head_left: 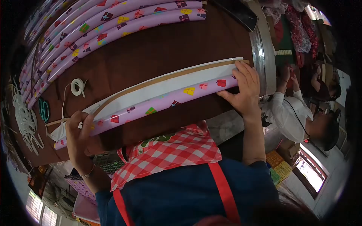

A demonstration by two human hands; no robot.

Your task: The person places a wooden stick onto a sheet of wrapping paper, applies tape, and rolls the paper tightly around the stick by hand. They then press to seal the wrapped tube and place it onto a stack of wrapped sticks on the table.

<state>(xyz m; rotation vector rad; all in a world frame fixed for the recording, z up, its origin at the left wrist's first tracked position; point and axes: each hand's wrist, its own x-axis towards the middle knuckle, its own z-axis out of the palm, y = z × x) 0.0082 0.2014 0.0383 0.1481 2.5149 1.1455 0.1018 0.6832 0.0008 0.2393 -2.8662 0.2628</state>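
A purple gift-patterned paper roll (162, 104) lies across the brown table, with a white strip of its sheet (166, 82) unrolled along the far side. A thin brown strip (147, 81) runs lengthwise on the white part. My left hand (80, 132) is closed around the roll's left end, its fingers bent over the paper. At the right end my right hand (244, 88) has its fingers apart, the fingertips on the white edge and the thumb against the roll.
More purple rolls (124, 22) are stacked at the far left. White tape (78, 87), teal scissors (44, 110) and a pile of white strips (26, 116) lie at left. A black phone-like object (237, 14) sits far right. Another person (292, 116) works at right.
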